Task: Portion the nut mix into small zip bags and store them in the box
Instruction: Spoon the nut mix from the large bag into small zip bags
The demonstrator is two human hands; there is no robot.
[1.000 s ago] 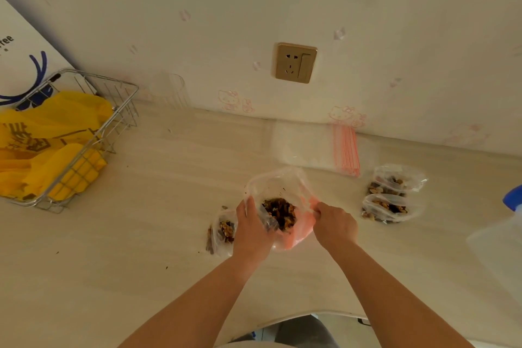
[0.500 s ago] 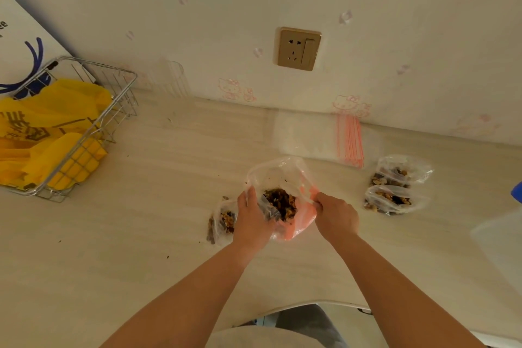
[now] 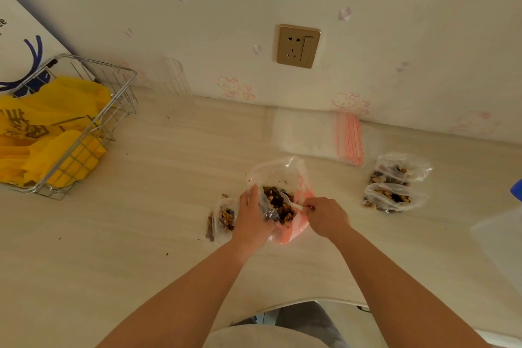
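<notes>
Nut mix (image 3: 278, 206) fills the big bag (image 3: 278, 175) gripped by the left hand (image 3: 251, 216); right hand (image 3: 327, 216) pinches a spoon (image 3: 291, 200) (white) inside; two filled zip bags (image 3: 394, 182) lie toward the table's (image 3: 141, 234) right edge.

Small zip bag (image 3: 224, 219) half behind left hand (image 3: 252, 216); translucent box (image 3: 502, 246) cut by right edge.

Soft, warm, even light falls on the pale counter (image 3: 141, 234); shadows are faint. Wide-angle bending curves the edges, strongest toward nine and three o'clock; detail is slightly soft.
</notes>
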